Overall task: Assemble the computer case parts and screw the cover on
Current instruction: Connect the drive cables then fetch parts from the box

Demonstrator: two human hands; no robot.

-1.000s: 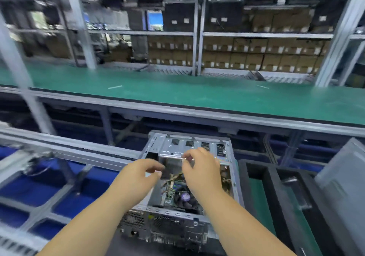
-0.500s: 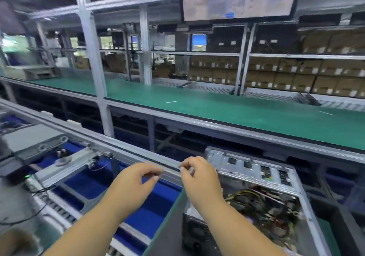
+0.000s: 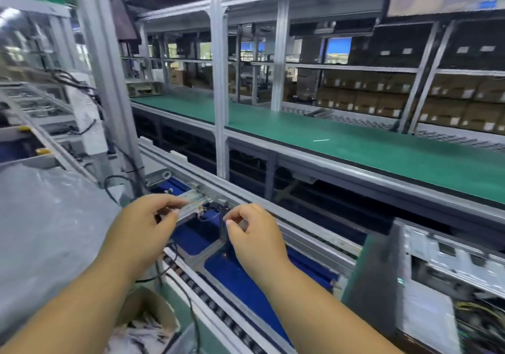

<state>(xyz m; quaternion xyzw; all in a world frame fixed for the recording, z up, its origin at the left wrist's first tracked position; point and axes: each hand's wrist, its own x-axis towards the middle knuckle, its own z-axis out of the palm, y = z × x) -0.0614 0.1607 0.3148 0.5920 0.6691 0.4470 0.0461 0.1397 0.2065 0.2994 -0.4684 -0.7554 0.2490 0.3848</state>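
**A:** So where's the computer case (image 3: 448,280) sitting? Both hands look way off it.

**B:** Yeah, it's open at the lower right edge. The right hand (image 3: 255,240) is nearer, the left hand (image 3: 144,230) farther left over the conveyor rail (image 3: 314,233).

**A:** Are they holding anything?

**B:** Fingers are curled and pinched on both. Something tiny maybe, screws I'd guess, but honestly I can't tell.

A: What is the person wearing?
B: Nothing shows on either arm: the bare left hand (image 3: 142,233) and bare right hand (image 3: 255,240) have no gloves, rings, watch, or sleeves up to the frame's edge.
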